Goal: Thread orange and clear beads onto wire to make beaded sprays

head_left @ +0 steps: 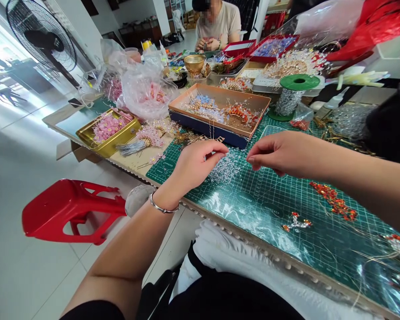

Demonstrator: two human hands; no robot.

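Working over a long, crowded tabletop [130, 162] topped by a green cutting mat [263, 209], with a gold tin [103, 149] of pink blossoms off to the left and a copper-lined box [220, 126] of gold-wired blue and orange beaded sprays ahead, apparently finished. Seemingly unassembled on the mat: a red-orange bead strand [333, 201], a small red-and-silver sprig [296, 223], and a clear crystal bead cluster [225, 169] lying between the left hand [198, 164] and right hand [280, 153]. Both hands hovering just above that cluster, fingers curled and nearly closed, any hold on fine wire too thin to tell.
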